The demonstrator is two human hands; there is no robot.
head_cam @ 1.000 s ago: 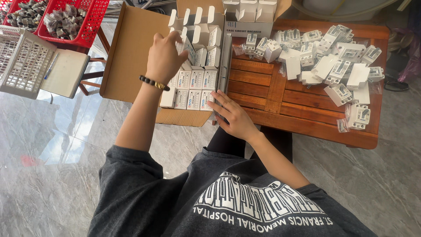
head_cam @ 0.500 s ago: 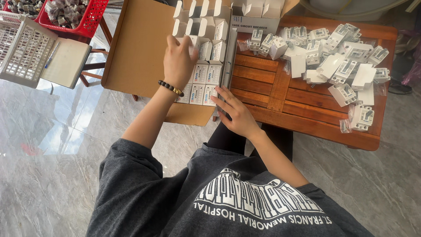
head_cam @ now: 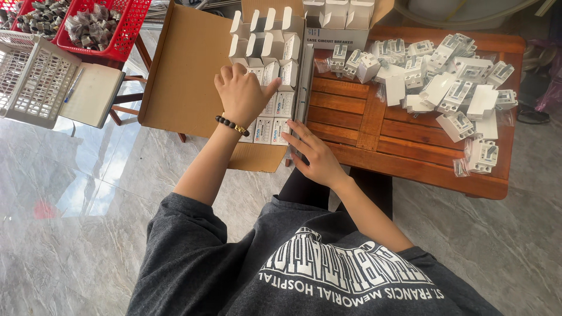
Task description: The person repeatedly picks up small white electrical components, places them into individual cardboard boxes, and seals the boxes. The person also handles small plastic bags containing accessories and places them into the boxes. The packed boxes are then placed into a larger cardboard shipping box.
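Meanwhile, the carton (head_cam: 181,70) sat open in the upper middle of the frame, its flap spread to the left and its inside filled with rows of small white boxes (head_cam: 275,114), the nearer ones shut and lying flat, the farther ones standing with flaps up. To its right lay the wooden table (head_cam: 410,158), with a heap of white breakers (head_cam: 451,88) across the upper right. Compared with half a second before, the left hand (head_cam: 241,96) had slid toward the carton's middle and now lay palm down over the second row of boxes, fingers curled loosely, pressing rather than gripping; I could not tell whether anything was pinched beneath it. The right hand (head_cam: 313,155) had hardly moved: it rested flat and empty, fingers spread, along the carton's right wall at the table's edge, seemingly steadying it. That suggested the packed rows were being settled, not added to. At upper left, the red basket (head_cam: 120,35) and white basket (head_cam: 29,82) were unchanged; the beaded bracelet (head_cam: 232,124) sat on the left wrist.
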